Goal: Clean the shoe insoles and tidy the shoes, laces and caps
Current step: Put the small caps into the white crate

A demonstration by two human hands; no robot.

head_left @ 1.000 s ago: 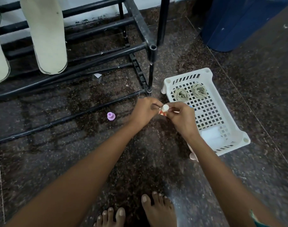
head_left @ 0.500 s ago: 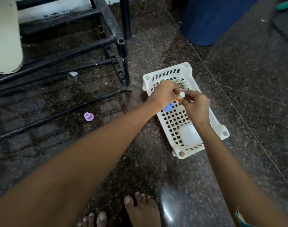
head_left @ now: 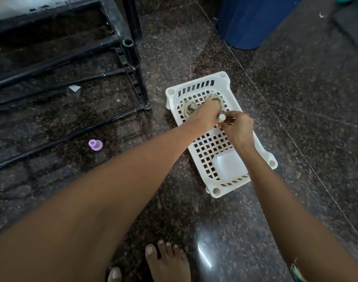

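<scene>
Pinching a small white round cap (head_left: 221, 117), the right hand (head_left: 238, 128) hovers over a white plastic basket (head_left: 218, 192). The left hand (head_left: 203, 117) hides its grip.

Floor (head_left: 306, 149) lies open right of the white basket (head_left: 225, 78) and before its near end, but the black rack (head_left: 142, 92) stands near its far left corner, coiled laces (head_left: 187, 106) fill its far end, and the left hand (head_left: 204, 117) and the right hand (head_left: 238, 127), pinching a white cap (head_left: 221, 117), crowd its middle.
</scene>
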